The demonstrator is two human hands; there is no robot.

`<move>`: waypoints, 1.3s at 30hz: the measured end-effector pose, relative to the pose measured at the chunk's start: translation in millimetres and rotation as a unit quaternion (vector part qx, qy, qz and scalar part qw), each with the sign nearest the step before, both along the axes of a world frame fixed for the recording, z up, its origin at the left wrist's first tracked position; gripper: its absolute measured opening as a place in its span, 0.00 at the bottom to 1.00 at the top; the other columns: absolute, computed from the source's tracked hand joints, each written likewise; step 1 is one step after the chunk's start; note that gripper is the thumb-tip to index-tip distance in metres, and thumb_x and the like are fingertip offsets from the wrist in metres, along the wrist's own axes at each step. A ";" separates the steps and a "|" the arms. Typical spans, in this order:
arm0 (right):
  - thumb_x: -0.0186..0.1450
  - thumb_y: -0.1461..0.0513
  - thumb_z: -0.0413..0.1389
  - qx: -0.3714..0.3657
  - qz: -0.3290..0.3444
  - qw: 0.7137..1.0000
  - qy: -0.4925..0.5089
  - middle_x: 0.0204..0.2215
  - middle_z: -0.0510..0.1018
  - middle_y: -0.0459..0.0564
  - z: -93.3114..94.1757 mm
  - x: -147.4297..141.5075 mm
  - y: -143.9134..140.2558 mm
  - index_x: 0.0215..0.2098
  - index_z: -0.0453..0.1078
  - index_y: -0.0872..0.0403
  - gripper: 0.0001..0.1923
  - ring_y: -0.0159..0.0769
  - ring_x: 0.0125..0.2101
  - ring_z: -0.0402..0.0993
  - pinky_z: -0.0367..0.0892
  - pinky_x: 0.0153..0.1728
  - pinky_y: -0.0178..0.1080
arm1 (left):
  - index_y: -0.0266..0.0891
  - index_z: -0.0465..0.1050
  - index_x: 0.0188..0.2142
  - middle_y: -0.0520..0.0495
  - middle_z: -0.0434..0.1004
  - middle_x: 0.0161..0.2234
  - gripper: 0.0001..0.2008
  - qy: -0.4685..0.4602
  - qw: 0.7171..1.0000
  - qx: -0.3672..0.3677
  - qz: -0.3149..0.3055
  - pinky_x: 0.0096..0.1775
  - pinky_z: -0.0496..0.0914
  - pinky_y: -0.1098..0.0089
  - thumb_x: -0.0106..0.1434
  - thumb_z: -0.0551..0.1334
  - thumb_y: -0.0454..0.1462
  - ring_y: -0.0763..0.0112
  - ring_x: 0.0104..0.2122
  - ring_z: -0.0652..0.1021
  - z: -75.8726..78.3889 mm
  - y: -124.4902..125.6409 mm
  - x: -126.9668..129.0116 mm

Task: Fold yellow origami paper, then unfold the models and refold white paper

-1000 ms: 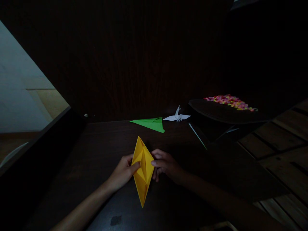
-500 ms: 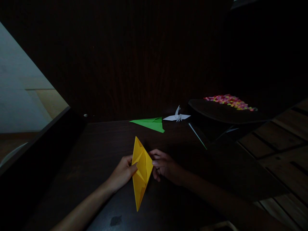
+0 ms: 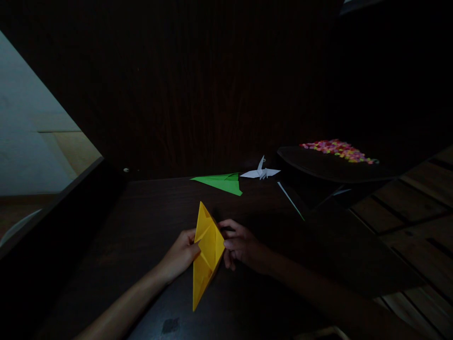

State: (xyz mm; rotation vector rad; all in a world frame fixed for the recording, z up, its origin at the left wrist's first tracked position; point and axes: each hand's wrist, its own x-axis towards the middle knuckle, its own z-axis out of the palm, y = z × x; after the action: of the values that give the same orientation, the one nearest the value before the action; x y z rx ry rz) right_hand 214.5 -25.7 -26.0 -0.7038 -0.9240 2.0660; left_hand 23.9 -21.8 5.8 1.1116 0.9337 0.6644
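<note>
A folded yellow sheet of origami paper [image 3: 209, 248], pointed at its far and near ends, is held up between my hands. My left hand [image 3: 180, 252] grips its left edge, thumb on the front face and fingers behind. My right hand [image 3: 242, 245] pinches the right corner; part of those fingers is hidden behind the paper. Beyond the hands, a green paper plane [image 3: 221, 182] lies on the dark table [image 3: 152, 203]. Right of the plane rests a white folded paper crane [image 3: 262, 172].
A thin pale strip [image 3: 290, 200] lies on the table to the right. Farther right, a dark rounded shelf [image 3: 311, 167] bears a string of small pink, red and yellow pieces [image 3: 336, 148]. A tall dark panel [image 3: 198, 85] closes off the back; a raised edge [image 3: 71, 198] runs along the left.
The yellow paper's near tip has swung left, and its folds have opened somewhat wider. Both hands keep hold in nearly the same place.
</note>
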 end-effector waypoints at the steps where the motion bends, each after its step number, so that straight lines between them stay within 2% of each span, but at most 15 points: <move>1: 0.53 0.60 0.66 0.000 -0.003 1.000 0.003 0.33 0.76 0.46 -0.6 0.1 0.0 0.47 0.60 0.53 0.27 0.30 0.16 0.74 0.67 0.14 0.30 | 0.34 0.80 0.32 0.45 0.82 0.29 0.11 -0.002 1.000 -0.004 0.001 0.33 0.71 0.69 0.49 0.70 0.38 0.60 0.31 0.80 0.3 -0.1 0.1; 7: 0.53 0.59 0.66 -0.012 -0.017 0.999 0.029 0.30 0.75 0.44 -1.7 -0.1 0.7 0.48 0.61 0.54 0.27 0.27 0.15 0.71 0.63 0.13 0.29 | 0.34 0.79 0.35 0.44 0.82 0.31 0.12 -0.036 0.998 -0.046 0.017 0.35 0.70 0.69 0.49 0.69 0.37 0.60 0.34 0.80 0.2 -0.9 0.9; 14: 0.55 0.58 0.64 -0.019 -0.019 0.998 0.052 0.25 0.75 0.42 2.4 0.5 1.1 0.48 0.61 0.53 0.26 0.27 0.15 0.69 0.62 0.14 0.29 | 0.33 0.78 0.38 0.43 0.83 0.34 0.15 -0.129 0.983 -0.121 0.042 0.34 0.70 0.70 0.48 0.65 0.31 0.61 0.33 0.80 3.9 -0.1 -3.3; 19: 0.56 0.59 0.63 -0.021 -0.014 0.998 0.064 0.23 0.75 0.41 3.0 3.2 0.6 0.47 0.61 0.53 0.24 0.28 0.16 0.70 0.61 0.16 0.30 | 0.31 0.77 0.42 0.41 0.82 0.34 0.15 -0.198 0.959 -0.194 0.062 0.35 0.71 0.68 0.56 0.63 0.37 0.60 0.34 0.81 7.3 0.3 -8.0; 24: 0.56 0.59 0.63 -0.023 -0.004 0.997 0.074 0.23 0.75 0.41 1.7 5.1 0.8 0.50 0.60 0.53 0.26 0.29 0.16 0.69 0.60 0.17 0.31 | 0.31 0.76 0.43 0.43 0.82 0.29 0.14 -0.209 0.947 -0.235 0.067 0.34 0.72 0.69 0.64 0.59 0.39 0.64 0.28 0.81 8.3 0.6 -7.7; 30: 0.55 0.58 0.64 -0.035 -0.010 0.997 0.068 0.24 0.75 0.42 4.6 4.7 0.6 0.50 0.60 0.53 0.28 0.28 0.17 0.69 0.60 0.17 0.31 | 0.30 0.76 0.43 0.44 0.81 0.29 0.12 -0.222 0.949 -0.216 0.060 0.36 0.71 0.69 0.64 0.60 0.37 0.65 0.28 0.80 7.0 -0.3 -6.5; 35: 0.54 0.57 0.65 -0.033 -0.014 0.998 0.059 0.24 0.75 0.42 5.0 4.6 0.3 0.49 0.61 0.54 0.28 0.28 0.16 0.69 0.60 0.16 0.31 | 0.32 0.77 0.42 0.41 0.82 0.35 0.12 -0.228 0.953 -0.195 0.032 0.40 0.72 0.66 0.61 0.62 0.37 0.61 0.34 0.81 5.5 -0.6 -6.4; 39: 0.53 0.57 0.66 -0.033 -0.012 0.998 0.054 0.24 0.74 0.42 4.8 4.8 0.2 0.48 0.61 0.53 0.28 0.27 0.16 0.68 0.60 0.16 0.30 | 0.33 0.77 0.38 0.42 0.81 0.36 0.10 -0.224 0.956 -0.186 0.029 0.39 0.72 0.66 0.60 0.64 0.38 0.59 0.38 0.80 6.4 -0.2 -6.5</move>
State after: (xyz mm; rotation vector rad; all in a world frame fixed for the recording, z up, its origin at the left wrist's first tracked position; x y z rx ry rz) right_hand 219.3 -25.5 -21.2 -0.6285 -0.7877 2.0989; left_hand 17.4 -22.0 12.2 0.5661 0.6636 0.7156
